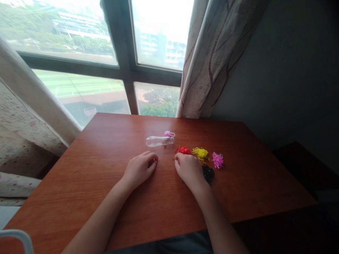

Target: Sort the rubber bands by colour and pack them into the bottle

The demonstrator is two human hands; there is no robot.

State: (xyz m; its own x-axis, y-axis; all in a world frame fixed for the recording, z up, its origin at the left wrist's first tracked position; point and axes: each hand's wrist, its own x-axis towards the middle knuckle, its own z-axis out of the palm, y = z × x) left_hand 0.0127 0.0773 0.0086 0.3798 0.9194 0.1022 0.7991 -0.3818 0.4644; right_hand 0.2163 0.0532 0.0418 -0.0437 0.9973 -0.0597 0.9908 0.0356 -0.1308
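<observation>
Evidently, both hands were over the wooden tabletop (243, 190), well apart from each other; the left hand (140, 166) was curled, its thumb and forefinger bent toward each other, but I cannot tell whether that grip had closed on anything; the right hand (188, 169) was drawn into a pinch, with a tiny dark speck by its fingertips, and I cannot tell whether that grip grasped it; a clear bottle (158, 141) lay on its side beyond the gap between the hands, nearer the left one; a looped pink tie (168, 133) lay just behind it; the red bundle (183, 150) of strands lay just past the right hand, which partly hid the black bundle (208, 174) beside it; the yellow bundle (200, 153) lay to the right of the red one, and the pink bundle (218, 160) lay farther right; a window (129, 67) stood behind, with a patterned curtain (209, 60) at its right.
</observation>
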